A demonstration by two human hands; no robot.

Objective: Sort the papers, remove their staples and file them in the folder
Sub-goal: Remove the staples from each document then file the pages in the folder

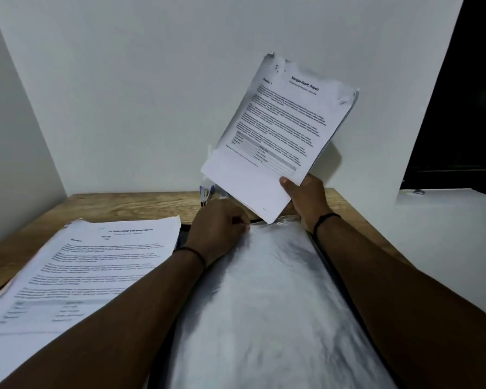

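A pale plywood table (129,203) stood pushed into a corner of plain white walls (141,88), while off to the right a dark opening (460,108) showed black above a white ledge (443,220).

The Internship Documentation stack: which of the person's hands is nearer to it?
Left. The left hand rests on the plastic sleeve just right of the stack. The right hand is farther right, holding up the Health Report.

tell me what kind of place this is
Probably a plain desk set up for paperwork: a wooden table against bare white walls, a stack of printed papers and a plastic-sleeved folder.
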